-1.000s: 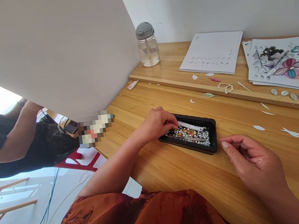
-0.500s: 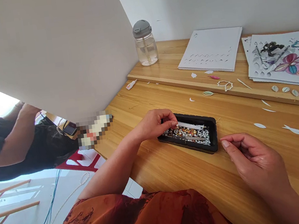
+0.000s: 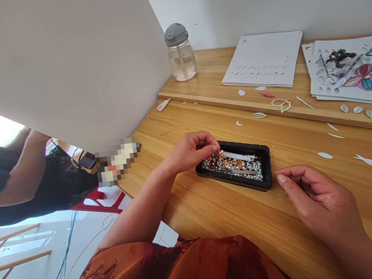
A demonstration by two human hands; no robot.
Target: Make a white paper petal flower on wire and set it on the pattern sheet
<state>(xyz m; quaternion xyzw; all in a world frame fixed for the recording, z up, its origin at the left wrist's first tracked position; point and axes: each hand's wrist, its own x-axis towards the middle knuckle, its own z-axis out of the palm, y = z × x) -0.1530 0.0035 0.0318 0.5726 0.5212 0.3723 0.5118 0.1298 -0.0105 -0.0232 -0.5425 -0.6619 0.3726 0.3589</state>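
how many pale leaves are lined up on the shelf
6 pale leaves, in one row along the front edge of the shelf, by the flower papers, the rightmost cut off by the picture's edge. More may lie beyond it.

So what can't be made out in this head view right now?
In the head view:
Left hand: what, if anything, it pinches; too small.
Right hand: whether it holds something thin; too small.
Black tray: far-left corner, hidden by the left hand.
Flower sheet: right side, cut off by the picture's edge.
Pixelated item: its identity, masked by blocks.
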